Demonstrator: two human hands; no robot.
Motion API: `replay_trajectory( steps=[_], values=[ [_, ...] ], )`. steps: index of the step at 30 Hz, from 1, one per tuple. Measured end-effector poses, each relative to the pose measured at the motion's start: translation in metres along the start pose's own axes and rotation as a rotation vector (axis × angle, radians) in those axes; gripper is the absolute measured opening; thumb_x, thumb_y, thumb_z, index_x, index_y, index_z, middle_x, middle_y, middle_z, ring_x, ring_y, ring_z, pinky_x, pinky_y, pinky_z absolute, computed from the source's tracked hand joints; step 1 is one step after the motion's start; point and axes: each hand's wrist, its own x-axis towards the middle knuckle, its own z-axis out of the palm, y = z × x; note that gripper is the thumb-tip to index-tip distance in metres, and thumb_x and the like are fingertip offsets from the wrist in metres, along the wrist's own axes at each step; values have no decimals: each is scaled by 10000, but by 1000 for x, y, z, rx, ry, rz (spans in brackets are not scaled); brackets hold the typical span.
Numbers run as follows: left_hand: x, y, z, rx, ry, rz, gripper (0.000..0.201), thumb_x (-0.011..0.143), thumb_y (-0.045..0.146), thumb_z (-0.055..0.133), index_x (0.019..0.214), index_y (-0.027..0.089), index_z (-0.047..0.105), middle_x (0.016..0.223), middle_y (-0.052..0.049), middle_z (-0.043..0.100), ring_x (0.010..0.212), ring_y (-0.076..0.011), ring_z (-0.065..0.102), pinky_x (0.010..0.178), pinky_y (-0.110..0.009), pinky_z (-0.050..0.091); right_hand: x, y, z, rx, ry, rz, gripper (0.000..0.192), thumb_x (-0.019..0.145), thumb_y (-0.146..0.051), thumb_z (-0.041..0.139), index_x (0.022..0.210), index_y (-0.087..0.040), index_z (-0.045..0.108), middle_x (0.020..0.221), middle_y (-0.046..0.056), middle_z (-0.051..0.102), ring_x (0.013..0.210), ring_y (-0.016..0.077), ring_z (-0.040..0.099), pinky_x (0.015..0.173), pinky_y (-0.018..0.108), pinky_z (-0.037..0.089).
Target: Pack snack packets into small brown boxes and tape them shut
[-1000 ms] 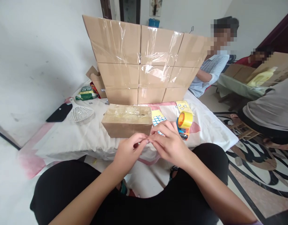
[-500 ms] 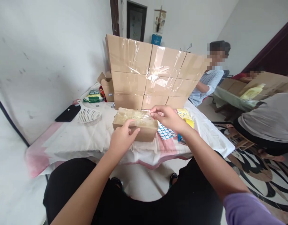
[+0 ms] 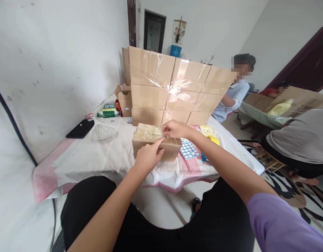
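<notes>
A small brown cardboard box (image 3: 157,152) sits on the cloth-covered table before me, clear tape (image 3: 153,129) wrinkled across its top. My left hand (image 3: 150,155) rests against its front top edge, index finger stretched over the top and thumb apart. Above the top face, my right hand (image 3: 174,128) is closed in a pinch on a strip of the clear tape. The pinched end is partly hidden by the fingers. Just right of the box lies a sheet with a blue grid (image 3: 189,149), partly under my right forearm.
A tall taped cardboard panel (image 3: 151,96) stands behind the box. To the left lie a white perforated scoop (image 3: 104,132), a black flat object (image 3: 81,128) and a green-and-white packet (image 3: 108,110). A yellow item (image 3: 213,140) is at right. Other people sit beyond the table.
My right hand has moved slightly left and lower over the box top, still pinching. My left index finger now reaches further onto the top. The whole view has shifted a little.
</notes>
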Motion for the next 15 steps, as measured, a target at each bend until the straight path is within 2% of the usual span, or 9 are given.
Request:
replay_trajectory(
  steps=[3, 9, 10, 13, 15],
  values=[
    [-1, 3, 2, -3, 1, -9, 553, 965, 404, 515, 1517, 395, 483, 904, -66, 740, 864, -331, 717, 754, -398, 505, 0, -5, -1, -88, 4, 24, 63, 837, -130, 673, 824, -113, 733, 727, 15, 681, 663, 117, 573, 622, 218, 361],
    [0, 3, 6, -22, 5, -21, 560, 959, 383, 505, 1518, 390, 474, 886, -53, 735, 853, -309, 716, 741, -375, 503, 2, -6, 2, -215, 23, 121, 81, 865, -212, 725, 868, -130, 719, 843, 55, 733, 752, 151, 631, 650, 224, 390],
    [0, 4, 7, -23, 9, -24, 553, 958, 386, 503, 1511, 388, 482, 885, -51, 734, 849, -305, 715, 738, -371, 500, 3, -6, 2, -238, 48, 160, 153, 848, -253, 760, 920, -127, 711, 903, 81, 743, 795, 177, 649, 663, 235, 405],
    [-1, 6, 9, -22, 18, -35, 537, 955, 389, 501, 1492, 380, 498, 875, -50, 731, 833, -300, 711, 727, -362, 485, 5, -4, 1, -304, 158, 310, 529, 743, -407, 873, 1104, -92, 649, 1064, 185, 730, 931, 289, 677, 713, 297, 456],
    [-1, 8, 11, -22, 22, -38, 545, 952, 385, 502, 1497, 372, 489, 860, -46, 729, 823, -299, 707, 713, -352, 469, 3, 0, -1, -335, 243, 404, 609, 762, -447, 853, 1185, -88, 602, 1122, 216, 711, 1011, 337, 673, 771, 337, 479]
  ],
)
